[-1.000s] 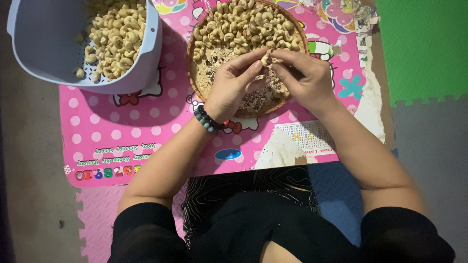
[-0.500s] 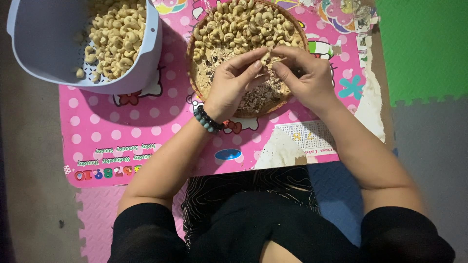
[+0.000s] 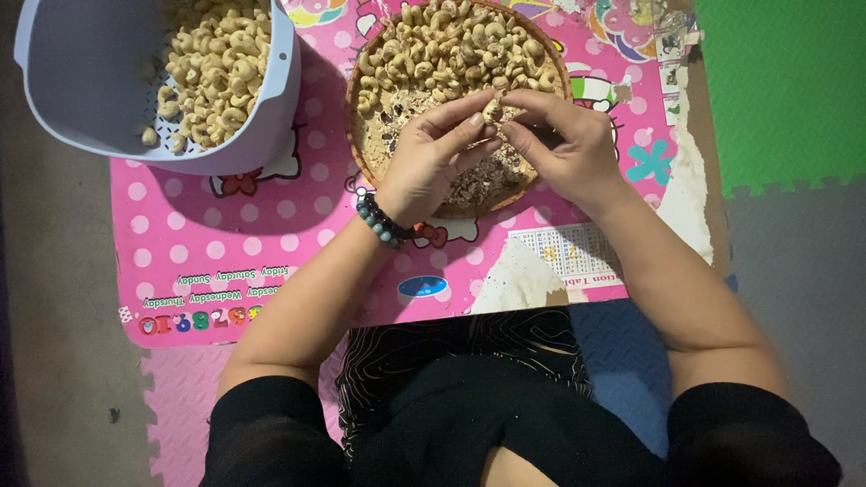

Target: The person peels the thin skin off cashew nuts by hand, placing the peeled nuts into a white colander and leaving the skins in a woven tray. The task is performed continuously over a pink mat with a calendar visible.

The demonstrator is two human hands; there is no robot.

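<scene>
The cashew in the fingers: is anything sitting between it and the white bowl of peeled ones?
Nothing visible does. Both hands, left hand and right hand, pinch the cashew over the woven basket. Only bare pink mat lies between there and the white bowl.

A single pale, curved cashew (image 3: 492, 111) is pinched between the fingertips of both hands, held just above the middle of a round woven tray (image 3: 363, 158). The tray sits on a pink dotted mat and is heaped along its far half with more tan cashews, some still with darker skin on them. Its near half is strewn with brown husk flakes and crumbs, partly hidden under the hands.
</scene>
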